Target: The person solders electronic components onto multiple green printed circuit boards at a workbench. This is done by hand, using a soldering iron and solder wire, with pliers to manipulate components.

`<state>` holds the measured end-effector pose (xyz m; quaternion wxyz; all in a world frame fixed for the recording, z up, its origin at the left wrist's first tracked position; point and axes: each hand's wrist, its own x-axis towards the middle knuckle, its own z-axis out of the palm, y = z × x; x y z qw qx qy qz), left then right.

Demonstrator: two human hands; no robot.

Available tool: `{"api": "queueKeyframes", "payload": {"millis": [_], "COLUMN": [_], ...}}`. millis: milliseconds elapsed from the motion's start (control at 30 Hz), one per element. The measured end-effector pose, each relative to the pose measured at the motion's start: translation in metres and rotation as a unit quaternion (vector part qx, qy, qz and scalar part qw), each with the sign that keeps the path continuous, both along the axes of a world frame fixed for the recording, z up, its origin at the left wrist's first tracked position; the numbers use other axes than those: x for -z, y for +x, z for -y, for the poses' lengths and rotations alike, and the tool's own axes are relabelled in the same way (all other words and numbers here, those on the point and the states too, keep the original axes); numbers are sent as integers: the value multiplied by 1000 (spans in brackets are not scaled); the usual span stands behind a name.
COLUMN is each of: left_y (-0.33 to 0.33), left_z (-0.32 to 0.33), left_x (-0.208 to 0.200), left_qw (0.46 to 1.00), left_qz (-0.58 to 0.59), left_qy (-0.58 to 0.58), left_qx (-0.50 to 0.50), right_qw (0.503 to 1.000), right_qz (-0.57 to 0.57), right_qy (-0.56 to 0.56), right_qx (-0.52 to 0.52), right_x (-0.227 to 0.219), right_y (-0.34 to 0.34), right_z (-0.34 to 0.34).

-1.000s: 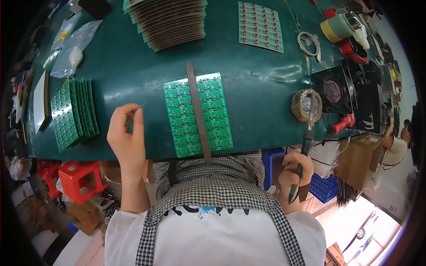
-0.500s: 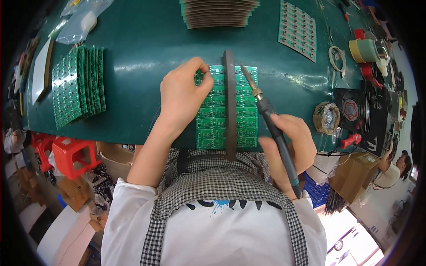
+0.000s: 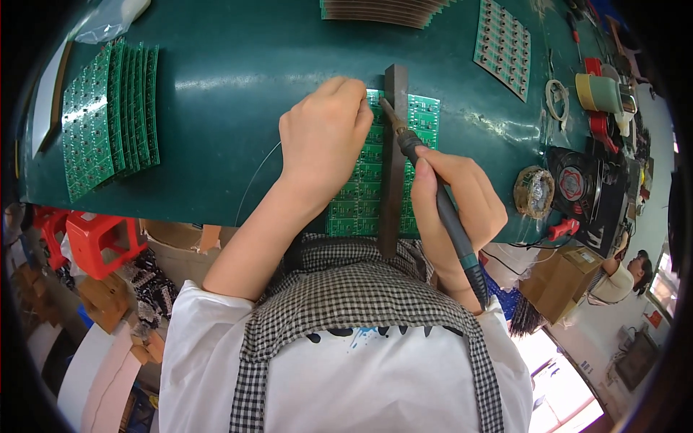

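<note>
A green circuit board panel [image 3: 424, 119] lies on the table in front of me, with a dark straight bar [image 3: 393, 159] laid lengthwise over it. My right hand [image 3: 465, 198] grips a soldering iron [image 3: 451, 220]. The iron crosses above the bar, and its tip is at the panel's far edge, just left of the bar. Close to that tip, my left hand [image 3: 321, 133] is closed over the panel's far left part. A thin solder wire [image 3: 256, 173] trails from behind this hand to the table; its end at the fingertips is hidden.
Green boards [image 3: 108, 115] stand in a row at left, and more stacked boards [image 3: 386, 11] at the far edge. Another panel [image 3: 503, 50] lies far right. A round tin [image 3: 534, 192], a black fan [image 3: 574, 180] and a tape roll [image 3: 595, 92] sit along the right.
The iron's tip has gone from the bar's right side to its left. My left hand has shifted right and away from me, toward the tip. The whole view has also shifted slightly.
</note>
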<state>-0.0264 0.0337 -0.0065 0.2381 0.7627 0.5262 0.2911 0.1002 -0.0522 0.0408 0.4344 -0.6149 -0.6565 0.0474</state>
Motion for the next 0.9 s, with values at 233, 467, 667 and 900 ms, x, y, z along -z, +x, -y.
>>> {"api": "queueKeyframes", "payload": {"millis": [233, 467, 667, 900], "left_y": [1, 3, 5, 3], "left_z": [1, 0, -1, 1], "left_x": [4, 6, 5, 4], "left_qw": [1000, 999, 999, 999], "left_qz": [-1, 2, -8, -11], "left_qy": [15, 49, 50, 39], "left_qx": [-5, 6, 8, 7], "right_qw": [1000, 998, 997, 996], "right_qz": [1, -6, -16, -27], "right_qy": [-27, -57, -70, -77], "right_qx": [3, 12, 24, 29], "right_x": [0, -4, -6, -8], "right_y": [-6, -7, -6, -10], "right_z": [-2, -2, 0, 2]}}
